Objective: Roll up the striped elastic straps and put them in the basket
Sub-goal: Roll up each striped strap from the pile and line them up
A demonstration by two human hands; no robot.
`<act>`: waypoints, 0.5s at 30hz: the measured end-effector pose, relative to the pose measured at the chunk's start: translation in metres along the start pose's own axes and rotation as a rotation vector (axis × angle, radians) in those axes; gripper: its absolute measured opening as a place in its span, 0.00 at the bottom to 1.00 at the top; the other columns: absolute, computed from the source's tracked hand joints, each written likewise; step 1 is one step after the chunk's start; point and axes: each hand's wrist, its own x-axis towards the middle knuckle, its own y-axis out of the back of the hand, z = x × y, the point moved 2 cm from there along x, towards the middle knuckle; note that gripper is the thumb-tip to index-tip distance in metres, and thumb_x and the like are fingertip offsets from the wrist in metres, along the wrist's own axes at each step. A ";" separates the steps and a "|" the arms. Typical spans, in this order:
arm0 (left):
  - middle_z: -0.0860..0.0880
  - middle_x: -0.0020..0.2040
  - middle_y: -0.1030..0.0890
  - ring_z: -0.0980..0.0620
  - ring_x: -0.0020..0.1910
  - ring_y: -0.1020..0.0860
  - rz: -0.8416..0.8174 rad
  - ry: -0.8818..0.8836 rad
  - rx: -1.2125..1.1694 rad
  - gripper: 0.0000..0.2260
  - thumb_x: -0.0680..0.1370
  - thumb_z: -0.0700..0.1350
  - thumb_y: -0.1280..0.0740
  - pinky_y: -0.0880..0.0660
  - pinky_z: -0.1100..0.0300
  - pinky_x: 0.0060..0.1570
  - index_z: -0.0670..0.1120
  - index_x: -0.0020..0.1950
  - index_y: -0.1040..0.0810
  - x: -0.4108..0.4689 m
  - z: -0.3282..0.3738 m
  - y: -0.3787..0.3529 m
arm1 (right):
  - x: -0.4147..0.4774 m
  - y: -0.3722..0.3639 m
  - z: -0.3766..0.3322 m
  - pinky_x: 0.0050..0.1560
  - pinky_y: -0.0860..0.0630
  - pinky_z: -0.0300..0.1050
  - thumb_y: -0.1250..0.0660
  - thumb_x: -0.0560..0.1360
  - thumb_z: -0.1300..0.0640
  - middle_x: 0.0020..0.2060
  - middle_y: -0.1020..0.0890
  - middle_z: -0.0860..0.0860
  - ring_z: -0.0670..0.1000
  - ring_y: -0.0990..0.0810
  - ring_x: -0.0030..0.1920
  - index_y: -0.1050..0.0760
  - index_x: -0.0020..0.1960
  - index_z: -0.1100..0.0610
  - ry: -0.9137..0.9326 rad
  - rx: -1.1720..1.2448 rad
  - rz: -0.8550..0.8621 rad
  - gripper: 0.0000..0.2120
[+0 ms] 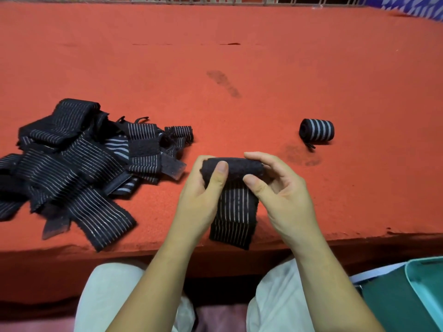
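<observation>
– Since the surface comes first on the sheet, what goes down for it?

– Item 1: table top point(263, 68), covered in orange-red, felt-like cloth; its front edge runs across the lower part of the view. Two dark smudges: one point(224, 82) near the middle, one point(299, 158) just right of the hands. One short dark mark point(230, 43) farther back.

– And the room beyond it?

– Item 2: wire grid point(191, 0) along the far edge. Item 3: blue-and-white patterned cloth point(412, 8) in the far right corner. Item 4: teal plastic container point(429, 279), lower right, below the table edge, with only a corner shown. It sits beside a dark green surface point(388, 303).

– Straps?

– Item 5: loose pile of straps point(72, 164), black with thin pale stripes, on the left of the cloth, with one end reaching the front edge. Item 6: rolled strap point(316, 131), lying on its side to the right, well apart from both the pile and the hands. Item 7: strap in hand point(233, 212), rolled at its far end, its tail lying flat toward the front edge.

– State of the hands?

– Left hand point(201, 195): thumb pressed on top of the roll, fingers curled behind it. Right hand point(285, 195): thumb on the near side of the roll, fingers curled over its right end. Both are clamped on item 7. The person is seated, with light trousers point(107, 295) showing below the table edge
</observation>
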 end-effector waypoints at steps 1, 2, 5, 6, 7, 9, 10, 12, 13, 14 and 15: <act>0.61 0.44 0.21 0.61 0.45 0.23 -0.017 -0.018 -0.017 0.13 0.79 0.56 0.36 0.27 0.66 0.49 0.48 0.54 0.25 0.000 0.000 0.001 | 0.000 -0.002 -0.001 0.54 0.26 0.34 0.33 0.78 0.60 0.51 0.16 0.45 0.41 0.19 0.53 0.21 0.60 0.57 -0.025 -0.027 0.017 0.11; 0.60 0.46 0.21 0.60 0.47 0.23 -0.045 -0.040 -0.030 0.10 0.80 0.51 0.35 0.27 0.65 0.51 0.47 0.56 0.26 0.000 0.000 0.001 | -0.001 -0.004 -0.001 0.54 0.26 0.33 0.35 0.78 0.53 0.52 0.16 0.45 0.40 0.19 0.54 0.21 0.61 0.54 -0.052 -0.081 0.028 0.13; 0.57 0.51 0.22 0.57 0.51 0.23 -0.137 -0.064 -0.084 0.13 0.79 0.42 0.36 0.27 0.60 0.56 0.48 0.64 0.27 -0.003 -0.001 0.001 | -0.001 -0.006 0.006 0.58 0.26 0.38 0.42 0.79 0.39 0.58 0.19 0.42 0.39 0.21 0.58 0.26 0.66 0.45 -0.164 -0.205 0.017 0.20; 0.55 0.53 0.22 0.57 0.52 0.24 -0.155 -0.063 -0.093 0.15 0.79 0.41 0.36 0.27 0.58 0.57 0.48 0.66 0.28 -0.004 -0.001 0.001 | -0.002 -0.006 0.008 0.59 0.25 0.41 0.43 0.80 0.38 0.57 0.20 0.43 0.41 0.21 0.58 0.27 0.66 0.44 -0.168 -0.216 0.015 0.19; 0.54 0.55 0.22 0.56 0.53 0.24 -0.165 -0.060 -0.098 0.17 0.79 0.41 0.36 0.28 0.57 0.58 0.48 0.68 0.29 -0.005 -0.002 0.001 | -0.002 -0.006 0.009 0.59 0.24 0.46 0.42 0.81 0.39 0.56 0.19 0.43 0.43 0.20 0.57 0.27 0.65 0.43 -0.155 -0.218 0.018 0.16; 0.54 0.58 0.23 0.57 0.56 0.24 -0.157 -0.033 -0.092 0.20 0.80 0.46 0.35 0.28 0.58 0.61 0.49 0.72 0.31 -0.006 -0.004 0.002 | -0.002 -0.005 0.006 0.56 0.22 0.50 0.37 0.80 0.46 0.52 0.19 0.44 0.47 0.19 0.54 0.27 0.62 0.44 -0.099 -0.182 0.023 0.11; 0.55 0.59 0.23 0.58 0.56 0.24 -0.138 -0.009 -0.069 0.21 0.79 0.51 0.35 0.27 0.59 0.62 0.51 0.72 0.31 -0.005 -0.003 0.002 | -0.002 -0.004 0.004 0.53 0.22 0.48 0.35 0.81 0.52 0.50 0.19 0.44 0.46 0.19 0.52 0.26 0.61 0.46 -0.067 -0.144 0.017 0.09; 0.62 0.54 0.21 0.62 0.54 0.22 -0.072 0.061 -0.007 0.23 0.75 0.62 0.37 0.26 0.63 0.58 0.54 0.67 0.28 -0.003 -0.001 0.002 | -0.002 -0.005 0.000 0.50 0.24 0.42 0.33 0.80 0.64 0.47 0.20 0.44 0.45 0.21 0.48 0.26 0.59 0.50 -0.010 -0.081 -0.004 0.12; 0.63 0.50 0.19 0.63 0.51 0.21 -0.036 0.097 0.009 0.23 0.73 0.66 0.38 0.25 0.64 0.54 0.54 0.62 0.25 -0.001 0.000 0.002 | -0.002 -0.005 -0.001 0.50 0.25 0.40 0.34 0.78 0.68 0.46 0.20 0.43 0.44 0.22 0.47 0.26 0.57 0.51 0.012 -0.074 -0.012 0.14; 0.63 0.46 0.19 0.62 0.47 0.20 -0.011 0.123 0.007 0.21 0.73 0.67 0.38 0.25 0.65 0.51 0.53 0.56 0.24 0.001 0.001 0.001 | -0.002 -0.006 -0.001 0.49 0.25 0.39 0.34 0.77 0.71 0.46 0.21 0.42 0.44 0.22 0.47 0.26 0.56 0.52 0.027 -0.079 -0.018 0.16; 0.61 0.42 0.19 0.62 0.44 0.21 0.003 0.130 -0.004 0.19 0.74 0.65 0.38 0.25 0.65 0.48 0.52 0.52 0.24 0.002 0.001 0.000 | -0.002 -0.007 -0.002 0.49 0.25 0.39 0.34 0.76 0.72 0.45 0.21 0.41 0.44 0.23 0.46 0.26 0.56 0.52 0.032 -0.081 -0.023 0.17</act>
